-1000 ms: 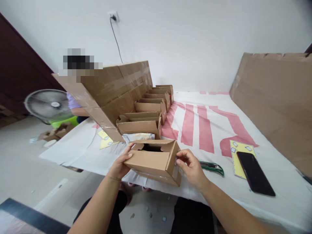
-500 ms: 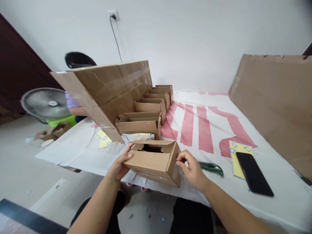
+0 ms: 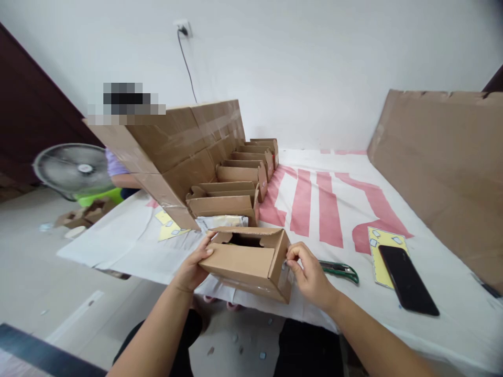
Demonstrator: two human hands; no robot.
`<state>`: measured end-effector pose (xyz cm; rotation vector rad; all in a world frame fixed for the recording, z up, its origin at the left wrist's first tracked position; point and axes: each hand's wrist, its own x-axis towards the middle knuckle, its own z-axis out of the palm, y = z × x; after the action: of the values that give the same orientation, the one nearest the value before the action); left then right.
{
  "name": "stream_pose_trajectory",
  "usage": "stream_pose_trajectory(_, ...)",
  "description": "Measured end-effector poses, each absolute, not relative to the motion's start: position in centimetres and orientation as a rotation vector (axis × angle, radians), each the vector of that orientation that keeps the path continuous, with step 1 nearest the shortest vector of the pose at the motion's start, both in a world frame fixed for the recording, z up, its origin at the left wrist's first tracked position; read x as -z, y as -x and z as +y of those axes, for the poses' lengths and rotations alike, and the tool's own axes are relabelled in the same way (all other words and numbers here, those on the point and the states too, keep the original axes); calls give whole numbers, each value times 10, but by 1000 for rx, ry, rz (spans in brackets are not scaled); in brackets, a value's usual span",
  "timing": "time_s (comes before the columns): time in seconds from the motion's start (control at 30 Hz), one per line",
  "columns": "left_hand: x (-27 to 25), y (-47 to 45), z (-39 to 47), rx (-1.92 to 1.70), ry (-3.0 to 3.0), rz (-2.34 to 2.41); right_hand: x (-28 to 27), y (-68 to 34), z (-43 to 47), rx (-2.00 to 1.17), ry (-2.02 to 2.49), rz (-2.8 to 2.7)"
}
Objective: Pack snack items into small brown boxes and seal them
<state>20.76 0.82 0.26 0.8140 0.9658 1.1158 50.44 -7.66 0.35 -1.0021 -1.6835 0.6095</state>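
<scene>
A small brown cardboard box (image 3: 241, 259) rests at the near edge of the table, tilted towards me, with a dark gap behind its front flap. My left hand (image 3: 194, 264) grips its left end, thumb on top. At the right end, the fingers of my right hand (image 3: 308, 272) are pinched together close to the side panel. A small pale bit shows at those fingertips, too small to name. Just right of that hand lies a green box cutter (image 3: 340, 271). Behind the box is a white and yellow plastic packet (image 3: 223, 221).
Several open cardboard boxes (image 3: 241, 173) stand in a row along a tall cardboard partition (image 3: 181, 141). A black phone (image 3: 408, 280) overlaps a yellow card (image 3: 380, 262) at right. Another cardboard panel (image 3: 444, 157) borders the table's right side. A person's arm (image 3: 123, 178) and a fan (image 3: 78, 167) are at left.
My right hand's pinched fingers have shifted slightly to the right, away from the box's side. My left hand and the box stay almost where they were.
</scene>
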Motion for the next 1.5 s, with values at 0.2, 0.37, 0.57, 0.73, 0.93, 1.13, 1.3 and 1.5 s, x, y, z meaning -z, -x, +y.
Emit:
stream_pose_trajectory(0.2,-2,-208,9,-1124,-787,991,3,-512,-85,-685,1039,-1583)
stream_pose_trajectory(0.37,-2,-209,8,-1112,-816,987,0,-511,-85,-655,1082,-1594)
stream_pose_trajectory(0.57,-3,-210,7,-1101,-842,1012,1,-513,-90,-773,1090,-1611)
stream_pose_trajectory(0.73,-2,-209,9,-1095,-859,1048,5,-564,-92,-771,1302,-1588)
stream_pose_trajectory(0.93,-2,-214,8,-1079,-874,1053,17,-688,-83,-570,1892,-1587)
stream_pose_trajectory(1.13,-5,-222,5,-1027,-914,1057,36,-734,-91,-375,2277,-1715)
stream_pose_trajectory(1.3,-7,-223,5,-992,-940,1041,40,-734,-96,-140,2325,-1857)
stream_pose_trajectory(1.5,-8,-226,4,-1016,-921,1066,44,-739,-102,-78,2352,-1924)
